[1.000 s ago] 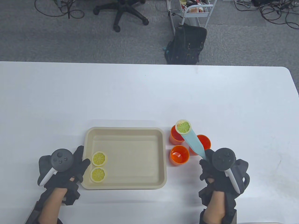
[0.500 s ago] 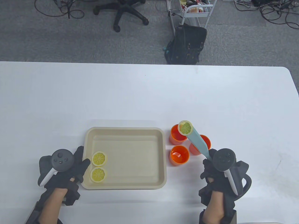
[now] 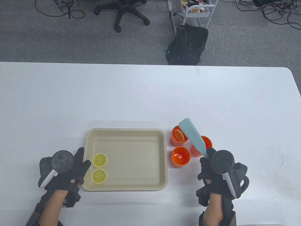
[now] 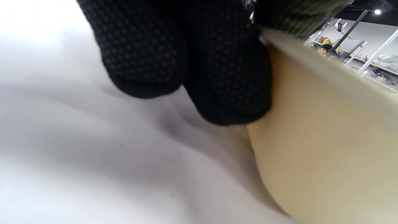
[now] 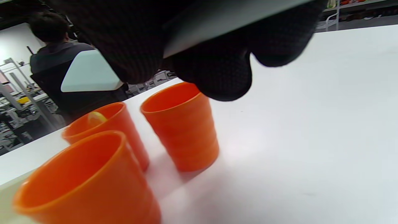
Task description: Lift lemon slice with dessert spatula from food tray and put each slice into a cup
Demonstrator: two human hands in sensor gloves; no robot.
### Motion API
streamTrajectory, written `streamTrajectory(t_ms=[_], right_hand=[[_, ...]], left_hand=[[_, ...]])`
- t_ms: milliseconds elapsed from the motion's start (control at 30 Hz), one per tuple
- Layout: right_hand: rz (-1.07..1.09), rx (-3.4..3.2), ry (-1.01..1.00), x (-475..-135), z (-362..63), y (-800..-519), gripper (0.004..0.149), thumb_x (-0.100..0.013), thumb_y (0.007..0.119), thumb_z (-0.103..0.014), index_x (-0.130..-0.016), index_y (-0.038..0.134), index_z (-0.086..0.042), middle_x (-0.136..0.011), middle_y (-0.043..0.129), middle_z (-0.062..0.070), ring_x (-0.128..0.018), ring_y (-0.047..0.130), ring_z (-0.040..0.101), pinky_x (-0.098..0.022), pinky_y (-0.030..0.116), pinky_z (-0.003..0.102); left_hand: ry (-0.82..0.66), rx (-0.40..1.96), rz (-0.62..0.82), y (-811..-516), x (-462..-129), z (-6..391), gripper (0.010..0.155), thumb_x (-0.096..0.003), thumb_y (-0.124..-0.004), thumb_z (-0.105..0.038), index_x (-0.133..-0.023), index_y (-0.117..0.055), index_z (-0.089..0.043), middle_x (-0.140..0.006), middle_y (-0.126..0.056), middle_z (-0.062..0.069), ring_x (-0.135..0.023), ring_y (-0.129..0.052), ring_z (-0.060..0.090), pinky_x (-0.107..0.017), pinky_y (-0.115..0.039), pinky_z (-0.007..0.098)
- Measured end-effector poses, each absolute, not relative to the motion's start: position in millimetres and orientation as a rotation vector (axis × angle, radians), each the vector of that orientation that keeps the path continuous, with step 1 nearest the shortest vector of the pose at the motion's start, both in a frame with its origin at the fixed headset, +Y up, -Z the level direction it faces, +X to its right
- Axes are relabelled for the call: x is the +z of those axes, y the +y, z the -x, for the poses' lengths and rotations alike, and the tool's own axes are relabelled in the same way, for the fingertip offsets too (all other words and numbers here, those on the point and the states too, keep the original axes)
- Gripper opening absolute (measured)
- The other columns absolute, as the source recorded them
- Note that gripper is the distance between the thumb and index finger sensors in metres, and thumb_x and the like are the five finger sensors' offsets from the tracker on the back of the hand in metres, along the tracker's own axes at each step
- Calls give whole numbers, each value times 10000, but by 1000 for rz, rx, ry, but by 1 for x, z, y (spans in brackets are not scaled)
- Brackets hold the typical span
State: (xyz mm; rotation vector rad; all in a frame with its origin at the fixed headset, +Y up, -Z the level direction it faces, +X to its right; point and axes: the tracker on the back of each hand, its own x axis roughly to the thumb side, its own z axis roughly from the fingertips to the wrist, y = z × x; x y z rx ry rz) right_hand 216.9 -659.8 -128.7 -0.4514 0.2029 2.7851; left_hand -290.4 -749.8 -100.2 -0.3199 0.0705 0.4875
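Note:
My right hand [image 3: 211, 162] grips the handle of a pale blue dessert spatula [image 3: 192, 135], whose bare blade reaches over three orange cups. A lemon slice [image 3: 179, 135] lies inside the far cup [image 3: 175, 139]; its edge [image 5: 95, 118] shows in the right wrist view. The near cup [image 3: 180, 156] and the right cup [image 3: 206, 141] hold no slice that I can see. Two lemon slices [image 3: 100, 160] [image 3: 99, 176] lie at the left end of the beige food tray [image 3: 131, 134]. My left hand [image 3: 78, 166] rests straight-fingered against the tray's left wall [image 4: 311, 149].
The white table stretches far behind the tray and cups. Beyond its far edge stand an office chair [image 3: 128, 11], a black backpack [image 3: 188, 44] and a metal cart [image 3: 198, 9]. A seated person [image 5: 53, 53] shows in the right wrist view's background.
The lemon slice has slid off the spatula blade into the far cup. The blade has tipped, now bare, and my right hand has drawn slightly left. The left hand has not moved.

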Motion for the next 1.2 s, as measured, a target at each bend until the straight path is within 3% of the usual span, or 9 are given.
streamTrajectory(t_ms=[267,733,1200], right_hand=[[59,2900,157,-126,-161,-654,559,-509,868,-384,-1009,732,-174,-822,902,54,-547,1022,162,-483,848,409],[-522,2996,581,-114,-63,-689,565,-507,854,-399,-1005,735,-162,-798,923,72,-508,1036,142,-451,870,389],[-631,3055,750,-109,-27,-719,565,-522,799,-399,-1023,709,-155,-816,911,79,-526,1034,153,-460,864,397]], left_hand=[[70,487,320,-750,-100,290,730,-565,-793,-473,-1108,-507,-78,-709,-959,-16,-392,-1093,31,-348,-961,298],[68,480,319,-750,-101,290,732,-565,-791,-471,-1108,-505,-72,-709,-959,-15,-392,-1093,34,-348,-959,301],[63,479,321,-751,-101,290,733,-565,-790,-470,-1107,-504,-69,-711,-958,-15,-393,-1092,34,-349,-959,301]])
